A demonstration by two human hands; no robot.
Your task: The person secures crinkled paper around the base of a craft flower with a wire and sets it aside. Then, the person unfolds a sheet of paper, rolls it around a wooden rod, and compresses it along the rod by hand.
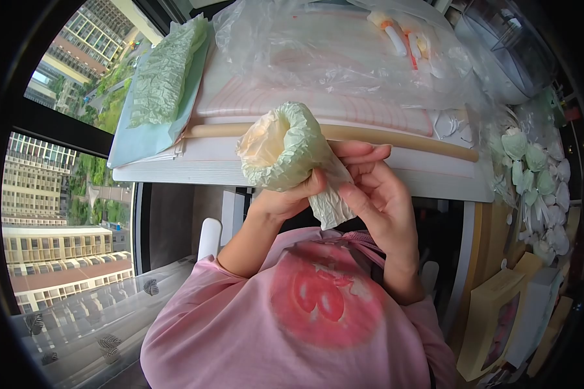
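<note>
A crepe paper flower (292,146) with a pale green crinkled outer layer rolled around a peach centre is held up over the table's front edge. My left hand (282,202) is closed round its lower part, thumb pressed against the green paper and the other fingers mostly hidden beneath. At the flower's right side, my right hand (383,198) pinches the loose green paper end (331,204) between thumb and fingers. This end hangs down, tapering below both hands. The right fingertips lie bent behind the paper and are partly covered.
Behind the flower a long tan rod (415,144) lies across the white table (194,174). A folded green crepe sheet (165,81) rests at left on blue paper. Clear plastic (344,65) covers the back, with glue-tipped white sticks (396,40). Wrapped green buds (532,159) hang at right, above boxes (490,324).
</note>
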